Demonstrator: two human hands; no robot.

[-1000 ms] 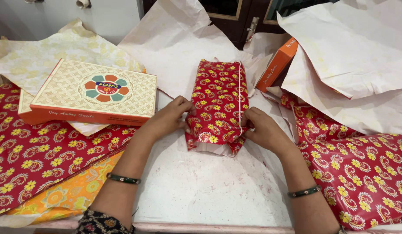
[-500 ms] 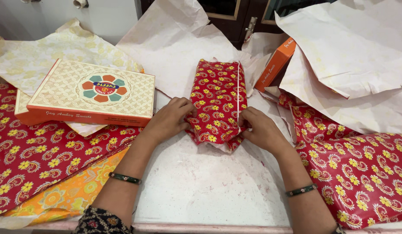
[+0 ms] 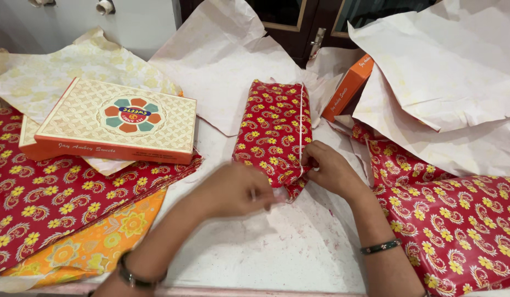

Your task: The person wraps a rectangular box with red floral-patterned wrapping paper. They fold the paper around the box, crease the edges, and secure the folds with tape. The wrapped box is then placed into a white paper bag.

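Pale, speckled worktop (image 3: 266,253) spreads under me, strewn with red floral paper sheets (image 3: 458,220) and cream sheets (image 3: 431,66). At its middle lies the wrapped box (image 3: 271,132), red with yellow flowers, long axis running away from me, its near end at my hands. A white string (image 3: 302,126) runs lengthwise along its right side. My right hand (image 3: 329,170) pinches that string at the near corner, fingers closed. My left hand (image 3: 233,190), curled nearly shut, pinches something small just off the near end; a second ago it lay flat on the box's left side. A patterned box (image 3: 117,121) sits to the left.
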